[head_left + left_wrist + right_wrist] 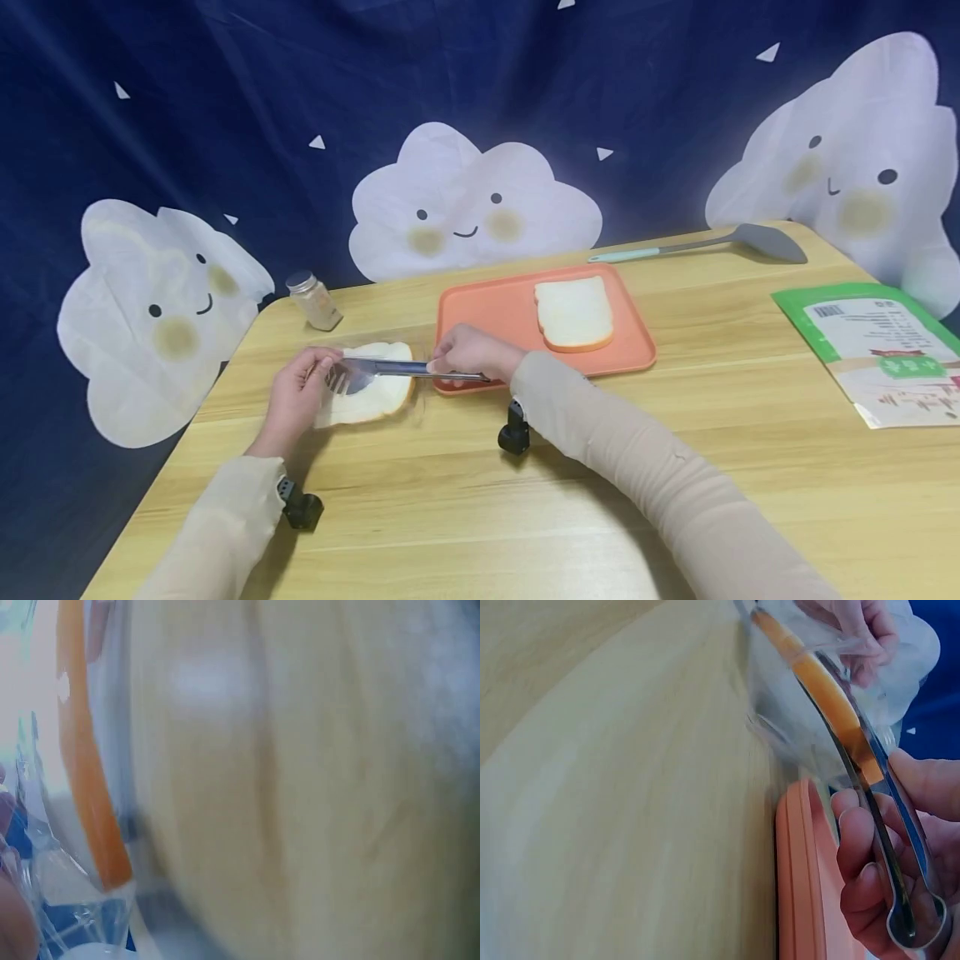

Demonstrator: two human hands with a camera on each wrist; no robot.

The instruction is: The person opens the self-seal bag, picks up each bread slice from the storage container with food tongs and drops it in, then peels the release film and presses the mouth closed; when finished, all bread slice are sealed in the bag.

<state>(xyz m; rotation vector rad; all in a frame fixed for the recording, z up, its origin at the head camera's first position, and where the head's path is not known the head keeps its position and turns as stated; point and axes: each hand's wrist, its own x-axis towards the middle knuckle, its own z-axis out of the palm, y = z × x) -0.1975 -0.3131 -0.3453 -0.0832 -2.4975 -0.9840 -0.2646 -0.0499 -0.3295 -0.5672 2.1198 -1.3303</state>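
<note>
My right hand (476, 352) grips metal tongs (904, 825) near their bent end. Between the tongs' arms is a slice of bread (375, 400), its orange-brown crust edge showing in both wrist views. A clear plastic bag (780, 697) surrounds part of that slice. At the bag's left side, my left hand (295, 396) pinches the plastic, close to the tongs' forked tip. Another bread slice (575, 312) lies flat on an orange tray (487, 304), just beyond my right forearm.
A shaker jar (315, 302) stands at the back left of the wooden table (420, 508). Along the back right edge lies a spatula (765, 242) with a pale green handle. A green and white package (877, 350) lies at the right. A dark cloud-print curtain (480, 67) hangs behind.
</note>
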